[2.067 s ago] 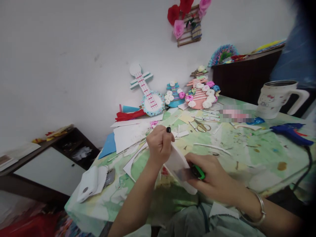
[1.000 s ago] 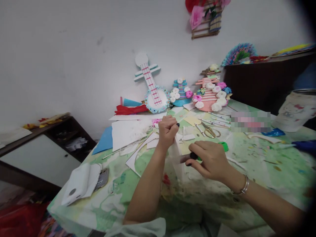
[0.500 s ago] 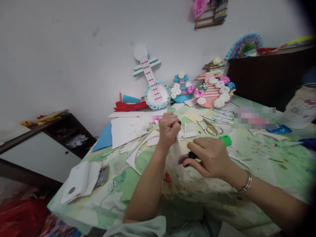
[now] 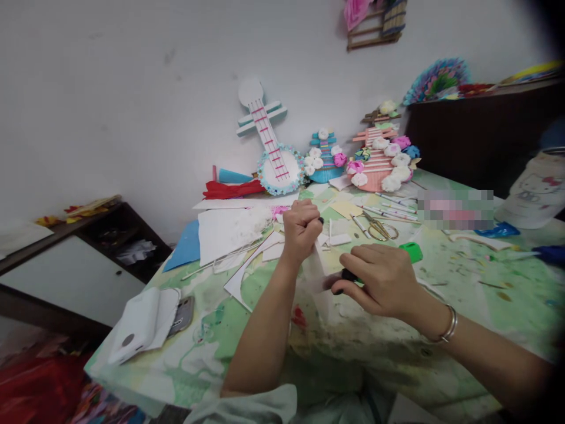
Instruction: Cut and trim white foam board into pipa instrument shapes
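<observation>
My left hand (image 4: 302, 229) is closed in a fist around the upper end of a pale white strip (image 4: 318, 277), which stands nearly on edge above the table. My right hand (image 4: 384, 280) wraps around a green utility knife (image 4: 411, 252). Its green end sticks out behind the fingers. The dark front part and the blurred blade point left at the strip; whether they touch it I cannot tell. Beyond the hands lie gold-handled scissors (image 4: 383, 229). Left of my forearm is a cut-out white sheet (image 4: 241, 282) with a curved edge.
White sheets (image 4: 220, 235), a blue sheet (image 4: 185, 244) and several markers (image 4: 388, 212) lie at the back. A decorated paper lute (image 4: 271, 141) leans on the wall. A phone (image 4: 183, 315) and a white device (image 4: 139, 327) rest at left. A white cup (image 4: 536, 191) stands right.
My right hand has shifted slightly to the right with the knife. My left hand stays in place on the strip.
</observation>
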`<state>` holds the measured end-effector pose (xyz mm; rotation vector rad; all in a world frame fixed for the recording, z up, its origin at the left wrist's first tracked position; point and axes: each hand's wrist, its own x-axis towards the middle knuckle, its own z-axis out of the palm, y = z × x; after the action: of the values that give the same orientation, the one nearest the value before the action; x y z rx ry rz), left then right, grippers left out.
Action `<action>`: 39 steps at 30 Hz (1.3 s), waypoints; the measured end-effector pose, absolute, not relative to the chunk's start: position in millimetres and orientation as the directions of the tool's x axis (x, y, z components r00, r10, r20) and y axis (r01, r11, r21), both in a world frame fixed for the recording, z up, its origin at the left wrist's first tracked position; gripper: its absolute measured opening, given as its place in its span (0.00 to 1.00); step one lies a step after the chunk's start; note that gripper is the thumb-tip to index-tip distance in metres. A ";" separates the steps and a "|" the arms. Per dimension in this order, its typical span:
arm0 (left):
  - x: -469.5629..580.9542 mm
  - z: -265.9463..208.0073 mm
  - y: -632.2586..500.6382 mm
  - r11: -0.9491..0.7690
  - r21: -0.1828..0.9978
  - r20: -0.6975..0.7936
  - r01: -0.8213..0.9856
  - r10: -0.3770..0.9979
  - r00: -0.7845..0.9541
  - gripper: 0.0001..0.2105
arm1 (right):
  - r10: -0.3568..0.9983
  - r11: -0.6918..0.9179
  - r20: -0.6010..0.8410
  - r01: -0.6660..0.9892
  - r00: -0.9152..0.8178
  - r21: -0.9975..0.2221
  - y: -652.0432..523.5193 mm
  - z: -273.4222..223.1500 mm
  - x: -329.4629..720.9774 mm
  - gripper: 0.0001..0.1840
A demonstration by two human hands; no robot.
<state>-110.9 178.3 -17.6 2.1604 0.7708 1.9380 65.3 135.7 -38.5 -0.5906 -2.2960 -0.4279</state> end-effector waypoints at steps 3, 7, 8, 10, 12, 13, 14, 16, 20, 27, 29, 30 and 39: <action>-112.7 -16.6 176.5 -0.860 0.417 0.896 0.295 0.443 0.023 0.16 | 0.302 0.832 0.714 0.540 -0.631 0.125 137.9 -40.9 69.6 0.21; -112.7 -15.8 173.6 -0.844 0.418 0.893 0.337 0.449 0.016 0.15 | 0.300 0.823 0.721 0.552 -0.625 0.136 136.9 -40.9 71.5 0.21; -112.4 -15.9 173.1 -0.841 0.418 0.894 0.344 0.448 0.009 0.16 | 0.300 0.820 0.723 0.555 -0.623 0.138 135.8 -40.3 71.5 0.21; -112.0 -16.4 172.6 -0.834 0.420 0.893 0.358 0.450 -0.001 0.16 | 0.306 0.810 0.722 0.568 -0.620 0.144 133.0 -38.4 71.3 0.21; -111.9 -16.8 172.7 -0.829 0.423 0.891 0.366 0.454 -0.003 0.16 | 0.315 0.799 0.718 0.582 -0.620 0.152 130.1 -36.2 70.7 0.21; -111.9 -16.9 173.0 -0.828 0.425 0.890 0.366 0.455 -0.004 0.16 | 0.319 0.793 0.717 0.589 -0.619 0.156 128.8 -35.1 70.3 0.22; -111.7 -16.9 173.3 -0.829 0.425 0.891 0.365 0.455 -0.003 0.16 | 0.322 0.789 0.717 0.594 -0.619 0.158 127.8 -34.1 69.8 0.22; -111.0 -16.7 173.9 -0.830 0.424 0.891 0.362 0.454 -0.003 0.16 | 0.325 0.786 0.713 0.597 -0.621 0.162 126.0 -32.3 68.3 0.22; -106.9 -16.2 173.8 -0.830 0.422 0.887 0.366 0.462 0.025 0.16 | 0.329 0.788 0.701 0.593 -0.633 0.166 122.2 -30.1 64.0 0.23; -105.7 -17.3 170.1 -0.840 0.397 0.896 0.369 0.443 0.043 0.16 | 0.316 0.791 0.709 0.588 -0.630 0.169 114.3 -28.1 55.0 0.24; -108.1 -17.7 169.7 -0.839 0.401 0.895 0.368 0.444 0.037 0.16 | 0.319 0.793 0.705 0.586 -0.633 0.167 114.8 -28.0 55.1 0.23; -109.1 -17.8 169.7 -0.839 0.400 0.896 0.369 0.443 0.038 0.16 | 0.319 0.796 0.700 0.581 -0.639 0.167 115.5 -28.1 56.0 0.23; -109.6 -16.3 172.5 -0.836 0.407 0.890 0.369 0.454 0.047 0.15 | 0.328 0.772 0.706 0.609 -0.628 0.183 127.5 -33.0 76.2 0.22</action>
<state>-109.6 172.5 -16.3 2.2236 0.8760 1.9339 76.2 127.5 -33.0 -0.6945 -2.2870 -0.5398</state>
